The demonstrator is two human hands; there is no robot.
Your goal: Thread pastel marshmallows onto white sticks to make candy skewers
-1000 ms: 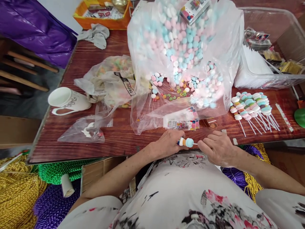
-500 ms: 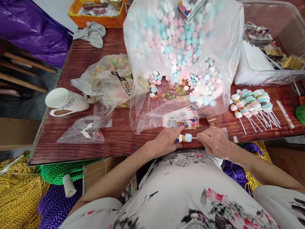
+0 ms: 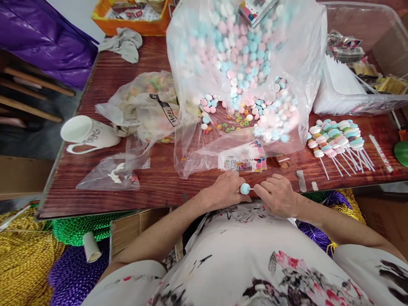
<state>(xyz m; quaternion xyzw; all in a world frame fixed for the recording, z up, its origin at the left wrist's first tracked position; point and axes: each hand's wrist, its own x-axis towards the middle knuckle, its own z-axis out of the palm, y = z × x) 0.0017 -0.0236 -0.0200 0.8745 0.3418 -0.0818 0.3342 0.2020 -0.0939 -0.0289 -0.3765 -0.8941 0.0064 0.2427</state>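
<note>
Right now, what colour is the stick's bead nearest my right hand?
The bead is pale blue; the head view shows it best.

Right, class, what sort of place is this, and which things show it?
Probably a small workshop or a home worktable for handwork, I can't tell which: a large clear bag of pastel pieces, a bunch of white sticks threaded with similar pieces, and heaped gold bead strands.

Pale blue candies [image 3: 245, 188] (white stick [image 3: 251, 189]).
</note>
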